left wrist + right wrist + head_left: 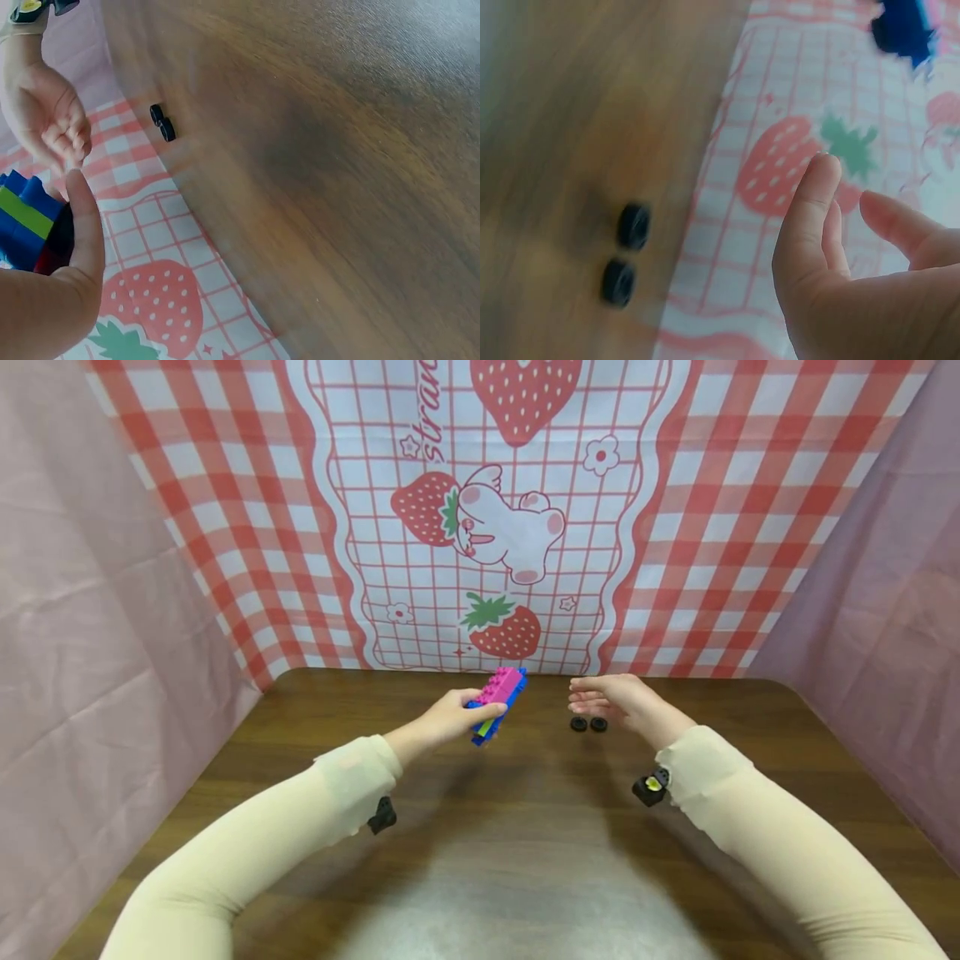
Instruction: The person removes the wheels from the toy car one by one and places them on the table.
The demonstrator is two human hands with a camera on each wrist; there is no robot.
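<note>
My left hand (450, 717) grips a build of toy bricks (501, 689), thumb along its near side, and holds it raised over the table. Pink studded bricks form one side of it, blue ones the other, with a lime green strip (28, 214) between blue parts. In the left wrist view a black part and a dark red part show beside the thumb. My right hand (626, 700) hovers with nothing in it, fingers loosely bent and thumb apart (855, 262). Just below its fingers, two small black toy wheels (588, 724) lie side by side on the table.
The brown wooden table (525, 827) reaches back to a red-and-white checked cloth (697, 568) printed with strawberries. Pale pink curtains (112, 635) hang at both sides. A small black camera (651, 785) is worn at each wrist.
</note>
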